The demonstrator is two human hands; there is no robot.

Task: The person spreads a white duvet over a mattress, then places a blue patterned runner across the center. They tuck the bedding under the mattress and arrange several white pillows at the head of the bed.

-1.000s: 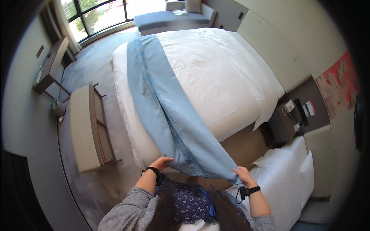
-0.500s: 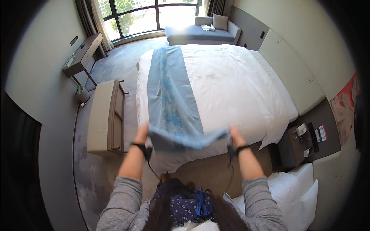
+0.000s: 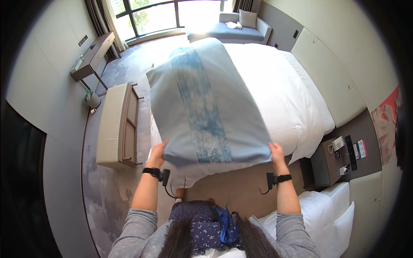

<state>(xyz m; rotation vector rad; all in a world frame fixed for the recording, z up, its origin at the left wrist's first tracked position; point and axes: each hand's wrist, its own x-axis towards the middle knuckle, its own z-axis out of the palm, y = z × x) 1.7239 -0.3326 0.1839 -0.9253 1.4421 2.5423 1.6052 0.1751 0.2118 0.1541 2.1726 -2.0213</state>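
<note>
You grip the near edge of the blue cloth at both ends: your left hand closes on it at eleven o'clock, your right hand at one. It spreads raised at twelve, over the white bed. A nightstand stands at two.

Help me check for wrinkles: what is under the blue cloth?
A white bed, showing right of the cloth and below its near edge; the covered part cannot be seen.
</note>
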